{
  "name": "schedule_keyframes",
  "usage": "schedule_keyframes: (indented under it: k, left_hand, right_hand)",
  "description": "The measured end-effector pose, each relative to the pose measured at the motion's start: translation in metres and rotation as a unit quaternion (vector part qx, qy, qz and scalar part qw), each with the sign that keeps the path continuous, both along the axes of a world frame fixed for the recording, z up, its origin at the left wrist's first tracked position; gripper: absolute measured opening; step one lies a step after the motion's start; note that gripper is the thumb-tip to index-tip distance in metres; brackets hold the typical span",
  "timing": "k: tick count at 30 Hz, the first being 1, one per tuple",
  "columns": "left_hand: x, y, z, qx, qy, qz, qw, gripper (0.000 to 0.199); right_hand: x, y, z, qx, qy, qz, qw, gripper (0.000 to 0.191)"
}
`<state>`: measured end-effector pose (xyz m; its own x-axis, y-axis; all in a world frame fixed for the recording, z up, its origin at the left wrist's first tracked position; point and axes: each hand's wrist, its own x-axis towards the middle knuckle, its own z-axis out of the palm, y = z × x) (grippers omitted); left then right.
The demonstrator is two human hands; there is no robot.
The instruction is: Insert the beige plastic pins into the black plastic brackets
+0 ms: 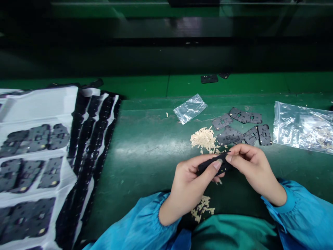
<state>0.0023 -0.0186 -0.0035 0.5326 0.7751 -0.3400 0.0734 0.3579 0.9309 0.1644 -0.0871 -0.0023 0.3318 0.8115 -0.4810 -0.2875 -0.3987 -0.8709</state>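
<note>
My left hand (pixel 186 185) is closed around a flat black plastic plate (pixel 227 168) with small cutouts, held tilted above the bench, the thumb lying across its face. At the plate's upper right edge, the thumb and index finger of my right hand (pixel 252 166) pinch together; anything small between those fingertips is hidden. Just beyond the hands is a heap of tiny cream-coloured pieces (pixel 204 139), and a smaller scatter of the same pieces (pixel 202 208) lies near my body. Several similar black plates (pixel 229 135) lie loosely behind the right hand.
White trays or sheets (pixel 44 107) carrying rows of black plates are stacked at the left, beside black layered strips (pixel 88 139). A small clear bag (pixel 190 108) and a larger filled clear bag (pixel 304 128) rest on the green bench (pixel 145 139). Another black plate (pixel 209 79) lies farther back.
</note>
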Motion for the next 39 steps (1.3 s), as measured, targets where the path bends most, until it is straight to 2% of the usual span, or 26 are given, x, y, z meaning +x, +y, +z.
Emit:
schedule_keyframes:
  k: [10, 15, 21, 26, 32, 36, 39]
  left_hand:
    - [-0.002, -0.001, 0.000, 0.004, -0.016, -0.014, 1.000, 0.011]
    - [-0.002, 0.000, -0.002, -0.006, -0.009, -0.007, 1.000, 0.008]
    - [-0.005, 0.002, -0.001, -0.001, -0.002, -0.019, 1.000, 0.007]
    - [-0.005, 0.003, -0.001, -0.035, -0.002, -0.037, 0.999, 0.006]
    - [-0.005, 0.014, -0.009, -0.110, -0.010, -0.064, 0.992, 0.020]
    - [-0.006, 0.017, -0.006, -0.056, 0.007, -0.098, 0.994, 0.016]
    - [-0.008, 0.018, -0.002, 0.003, 0.018, -0.130, 0.991, 0.016]
  right_hand:
    - [0.003, 0.002, -0.001, 0.001, 0.043, 0.000, 0.999, 0.016]
    - [0.001, 0.000, -0.003, -0.004, 0.036, -0.010, 0.999, 0.009]
    - [0.003, -0.001, -0.001, 0.015, 0.012, 0.023, 1.000, 0.010]
    - [0.005, -0.001, -0.001, 0.016, -0.013, 0.061, 0.998, 0.024]
    - [0.005, -0.005, -0.004, 0.066, -0.097, 0.049, 0.992, 0.022]
    - [0.009, -0.007, -0.001, 0.074, -0.171, 0.054, 0.981, 0.015]
    - [0.016, -0.005, 0.004, 0.052, -0.121, 0.094, 0.987, 0.014]
